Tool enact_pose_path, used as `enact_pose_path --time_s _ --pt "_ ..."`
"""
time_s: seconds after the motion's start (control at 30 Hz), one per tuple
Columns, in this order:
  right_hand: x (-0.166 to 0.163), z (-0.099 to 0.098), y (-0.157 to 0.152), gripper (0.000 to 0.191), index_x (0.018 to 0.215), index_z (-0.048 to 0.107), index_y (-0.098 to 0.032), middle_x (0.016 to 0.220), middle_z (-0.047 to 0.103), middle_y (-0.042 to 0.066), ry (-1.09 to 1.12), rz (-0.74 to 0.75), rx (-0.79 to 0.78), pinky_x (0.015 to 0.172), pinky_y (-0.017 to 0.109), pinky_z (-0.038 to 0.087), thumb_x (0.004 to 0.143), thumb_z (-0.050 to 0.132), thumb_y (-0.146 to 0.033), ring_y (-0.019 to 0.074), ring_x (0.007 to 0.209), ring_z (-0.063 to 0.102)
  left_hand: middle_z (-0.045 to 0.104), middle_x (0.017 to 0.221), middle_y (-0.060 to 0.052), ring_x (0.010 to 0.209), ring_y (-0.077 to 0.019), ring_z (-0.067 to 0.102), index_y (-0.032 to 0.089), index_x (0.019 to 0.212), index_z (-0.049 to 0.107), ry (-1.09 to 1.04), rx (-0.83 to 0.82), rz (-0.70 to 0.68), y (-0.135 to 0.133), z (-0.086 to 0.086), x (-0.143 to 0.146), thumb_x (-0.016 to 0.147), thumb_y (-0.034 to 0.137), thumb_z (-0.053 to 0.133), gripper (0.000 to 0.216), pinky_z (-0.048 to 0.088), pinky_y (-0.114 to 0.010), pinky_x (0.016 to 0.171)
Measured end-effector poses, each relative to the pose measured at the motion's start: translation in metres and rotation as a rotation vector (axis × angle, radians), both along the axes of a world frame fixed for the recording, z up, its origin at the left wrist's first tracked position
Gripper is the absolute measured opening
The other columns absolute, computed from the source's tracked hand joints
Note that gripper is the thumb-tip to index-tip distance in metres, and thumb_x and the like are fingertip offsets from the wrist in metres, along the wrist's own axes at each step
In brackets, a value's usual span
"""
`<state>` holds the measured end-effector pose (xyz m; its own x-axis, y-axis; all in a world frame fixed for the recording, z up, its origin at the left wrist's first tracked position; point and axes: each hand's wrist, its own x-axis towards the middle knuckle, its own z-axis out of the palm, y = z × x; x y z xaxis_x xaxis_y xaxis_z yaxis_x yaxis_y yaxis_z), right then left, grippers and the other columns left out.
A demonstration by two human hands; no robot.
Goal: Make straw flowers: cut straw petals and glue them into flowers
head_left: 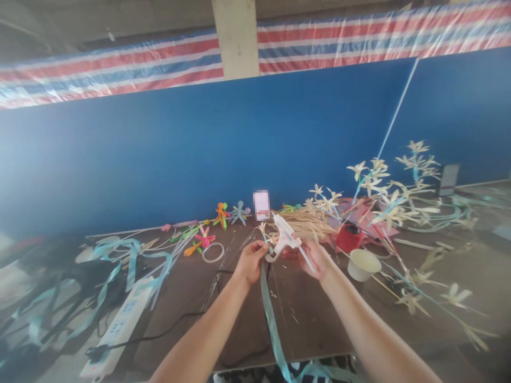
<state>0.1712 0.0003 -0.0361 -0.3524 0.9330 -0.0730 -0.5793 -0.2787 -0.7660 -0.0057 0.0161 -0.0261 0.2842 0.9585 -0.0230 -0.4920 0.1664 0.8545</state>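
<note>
In front of me, a white hot glue gun is gripped by my right hand, its nozzle pointing up and to the left. A pale glue stick sticks out of its back end. My left hand is pinched closed beside the gun's handle, on a small pale flower with a light blue stem. A light blue ribbon hangs from below those fingers to the table's front edge. The gun partly covers the right fingers.
A white power strip with a black plug lies left, near looped blue ribbon. A tape ring and colourful pipe-cleaner figures are at the back. On the right are a white cup, a red container and pale flowers.
</note>
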Motion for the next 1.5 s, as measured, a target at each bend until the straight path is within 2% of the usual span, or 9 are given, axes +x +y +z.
enact_pose_path --time_s 0.07,0.2,0.4,0.57,0.67,0.83,0.97,1.2,1.5 --pt "-0.006 -0.004 -0.004 0.011 0.073 0.057 -0.016 0.076 0.063 0.006 0.061 -0.019 0.112 0.066 0.032 0.048 0.068 0.056 -0.025 0.0196 0.075 0.060 0.058 0.060 0.001 0.050 -0.0076 0.051 0.013 0.065 0.055 -0.022 0.010 0.020 0.000 0.002 0.002 0.058 0.023 0.068 0.018 0.038 -0.020 0.051" --pt "-0.025 -0.008 -0.009 0.016 0.079 0.057 -0.016 0.080 0.059 0.002 0.105 -0.107 0.254 0.072 0.031 0.047 0.064 0.061 -0.017 0.0156 0.075 0.057 0.058 0.061 0.001 0.051 -0.0083 0.052 0.014 0.065 0.054 -0.042 0.011 0.039 -0.003 0.006 0.006 0.062 0.024 0.066 0.016 0.040 -0.021 0.053" --pt "-0.053 -0.006 0.000 0.028 0.093 0.054 -0.016 0.082 0.061 0.004 0.001 -0.433 0.190 0.061 0.026 0.048 0.068 0.061 -0.026 0.0160 0.072 0.058 0.059 0.062 -0.002 0.054 -0.0100 0.054 0.013 0.065 0.058 0.009 -0.058 0.070 -0.009 0.002 0.009 0.058 0.025 0.068 0.017 0.041 -0.023 0.057" --pt "-0.038 -0.007 -0.006 0.035 0.097 0.051 -0.015 0.070 0.060 0.002 -0.107 -0.800 0.130 0.041 0.023 0.043 0.071 0.055 -0.038 0.0127 0.048 0.056 0.059 0.060 -0.002 0.053 -0.0092 0.053 0.013 0.064 0.059 0.104 -0.135 0.157 0.001 0.001 -0.010 0.055 0.026 0.069 0.019 0.038 -0.022 0.052" --pt "-0.016 -0.004 -0.021 0.032 0.095 0.051 -0.015 0.059 0.056 -0.002 -0.230 -0.893 0.198 0.032 0.019 0.036 0.073 0.052 -0.038 0.0094 0.037 0.048 0.059 0.063 -0.003 0.057 -0.0100 0.053 0.012 0.065 0.061 0.166 -0.163 0.188 0.012 0.003 -0.027 0.053 0.025 0.070 0.020 0.038 -0.022 0.055" --pt "0.001 0.008 -0.051 0.026 0.082 0.056 -0.012 0.042 0.048 -0.004 -0.590 -0.732 0.367 0.034 0.018 0.030 0.080 0.044 -0.035 0.0065 0.033 0.039 0.060 0.069 -0.005 0.065 -0.0126 0.054 0.013 0.070 0.064 0.260 -0.175 0.212 0.024 0.006 -0.037 0.051 0.025 0.072 0.023 0.039 -0.028 0.064" --pt "-0.007 0.020 -0.061 0.026 0.075 0.056 -0.013 0.042 0.047 -0.003 -0.787 -0.568 0.438 0.037 0.018 0.033 0.081 0.043 -0.035 0.0075 0.036 0.041 0.061 0.073 -0.006 0.068 -0.0137 0.053 0.014 0.068 0.064 0.297 -0.166 0.194 0.024 0.008 -0.029 0.050 0.026 0.072 0.023 0.039 -0.030 0.068" --pt "-0.018 0.022 -0.057 0.021 0.078 0.054 -0.015 0.047 0.047 -0.003 -0.809 -0.470 0.480 0.037 0.018 0.036 0.080 0.045 -0.034 0.0079 0.037 0.044 0.061 0.067 -0.005 0.066 -0.0130 0.053 0.013 0.064 0.065 0.307 -0.145 0.153 0.020 0.012 -0.022 0.049 0.026 0.073 0.021 0.039 -0.030 0.068" --pt "-0.020 0.019 -0.053 0.016 0.074 0.056 -0.018 0.044 0.047 -0.004 -0.716 -0.482 0.469 0.034 0.020 0.034 0.076 0.051 -0.032 0.0090 0.034 0.043 0.063 0.068 -0.006 0.067 -0.0154 0.056 0.014 0.065 0.065 0.294 -0.162 0.103 0.020 0.014 -0.026 0.049 0.024 0.072 0.020 0.038 -0.031 0.069"
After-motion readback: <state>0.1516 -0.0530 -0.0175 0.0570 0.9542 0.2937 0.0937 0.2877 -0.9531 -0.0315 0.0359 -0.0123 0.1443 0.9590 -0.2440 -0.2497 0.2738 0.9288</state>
